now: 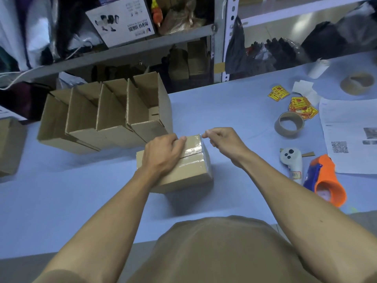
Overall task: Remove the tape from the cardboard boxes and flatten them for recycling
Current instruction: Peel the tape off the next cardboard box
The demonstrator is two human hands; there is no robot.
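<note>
A small closed cardboard box (pixel 189 172) sits in the middle of the light blue table (pixel 61 190). Clear tape (pixel 194 149) runs over its top seam and down the far side. My left hand (pixel 163 154) lies on top of the box, fingers curled over its far edge, holding it down. My right hand (pixel 222 141) is at the box's far right corner, thumb and forefinger pinching the end of the tape. A row of several open cardboard boxes (pixel 106 117) lies on its side behind and to the left.
Right of the box lie a white controller (pixel 290 160), an orange and blue tape dispenser (pixel 326 180), two tape roll cores (pixel 288 124) (pixel 357 83), yellow stickers (pixel 302 108) and printed papers (pixel 350 135). Another box (pixel 10 146) sits at the left edge. Shelves (pixel 132 48) stand behind.
</note>
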